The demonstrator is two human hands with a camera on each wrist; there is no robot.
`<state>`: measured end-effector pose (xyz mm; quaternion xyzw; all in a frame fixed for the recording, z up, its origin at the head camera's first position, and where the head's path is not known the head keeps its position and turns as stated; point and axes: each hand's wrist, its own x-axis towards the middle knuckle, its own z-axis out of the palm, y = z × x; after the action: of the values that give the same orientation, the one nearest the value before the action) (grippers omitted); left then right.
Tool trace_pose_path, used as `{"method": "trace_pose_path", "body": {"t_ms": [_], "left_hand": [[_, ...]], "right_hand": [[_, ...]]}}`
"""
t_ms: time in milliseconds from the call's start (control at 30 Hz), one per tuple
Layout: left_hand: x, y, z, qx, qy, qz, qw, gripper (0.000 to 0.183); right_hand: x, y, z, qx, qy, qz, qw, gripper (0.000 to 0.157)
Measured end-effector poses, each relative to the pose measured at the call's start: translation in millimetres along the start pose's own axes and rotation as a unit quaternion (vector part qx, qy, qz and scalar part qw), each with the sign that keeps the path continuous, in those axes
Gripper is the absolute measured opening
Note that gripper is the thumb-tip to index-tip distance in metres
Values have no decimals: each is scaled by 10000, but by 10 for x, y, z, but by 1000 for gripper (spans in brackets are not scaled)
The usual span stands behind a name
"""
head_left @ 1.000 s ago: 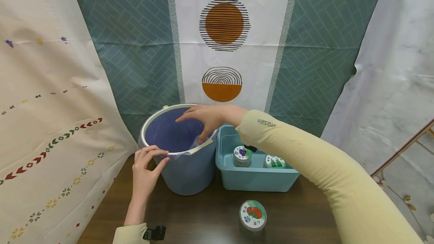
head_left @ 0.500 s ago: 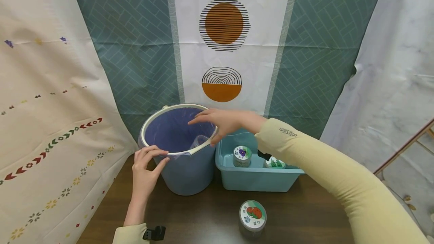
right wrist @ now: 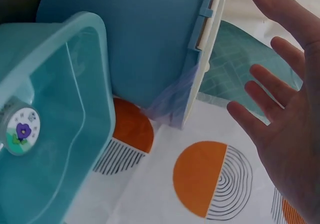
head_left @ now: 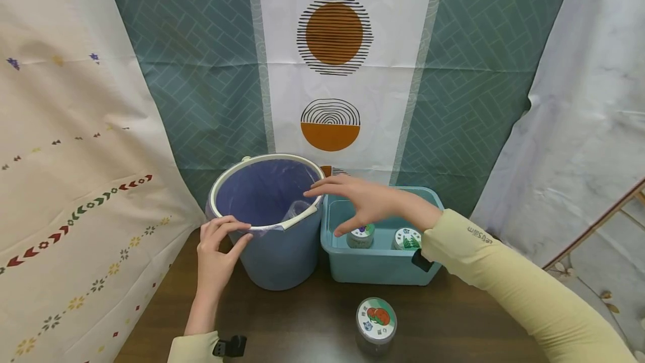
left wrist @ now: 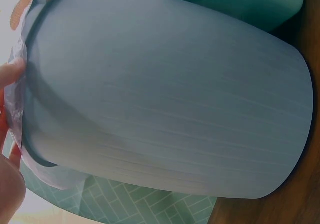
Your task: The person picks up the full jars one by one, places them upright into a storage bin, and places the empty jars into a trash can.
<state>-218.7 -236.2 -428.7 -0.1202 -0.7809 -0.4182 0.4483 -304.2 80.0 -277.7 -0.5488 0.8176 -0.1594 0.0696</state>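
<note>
A blue trash can (head_left: 279,256) with a cream rim ring and a purple bag liner (head_left: 247,189) stands on the table. My left hand (head_left: 218,251) holds the can's front-left rim, fingertips on the ring and thumb just below; the left wrist view shows its fingers (left wrist: 11,73) against the bag's edge. A clear plastic thing (head_left: 297,209) shows inside the liner, its kind unclear. My right hand (head_left: 370,200), fingers spread and nothing in them, hovers over the left part of a teal bin (head_left: 383,269). In that bin sit a jar with a purple-flower lid (right wrist: 22,130) and a green-leaf-lidded jar (head_left: 407,238).
A clear jar with a tomato-like picture on its lid (head_left: 375,321) stands on the dark wooden table (head_left: 302,324) in front of the teal bin. Patterned cloths (head_left: 201,71) hang behind and on both sides. The trash can and teal bin stand side by side.
My right hand has drawn back from inside the trash can's rim, moving right and nearer until over the teal bin. The clear plastic thing stays behind in the can. My left hand keeps its place.
</note>
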Motion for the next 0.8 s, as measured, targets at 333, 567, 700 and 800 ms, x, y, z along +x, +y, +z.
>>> {"method": "trace_pose_path", "body": {"t_ms": [333, 567, 700, 800], "left_hand": [[2, 1, -5, -28, -32, -55, 10000, 33], [-3, -18, 7, 28, -50, -69, 10000, 33], [0, -8, 7, 32, -60, -93, 9999, 33], [10, 6, -2, -15, -74, -150, 9999, 32]], "right_hand": [[-316, -17, 271, 456, 211, 50, 9987, 78], [-464, -63, 544, 169, 108, -98, 9998, 80], [-559, -59, 731, 73, 185, -178, 9996, 80], [-621, -40, 874, 148, 189, -190, 9995, 78]]}}
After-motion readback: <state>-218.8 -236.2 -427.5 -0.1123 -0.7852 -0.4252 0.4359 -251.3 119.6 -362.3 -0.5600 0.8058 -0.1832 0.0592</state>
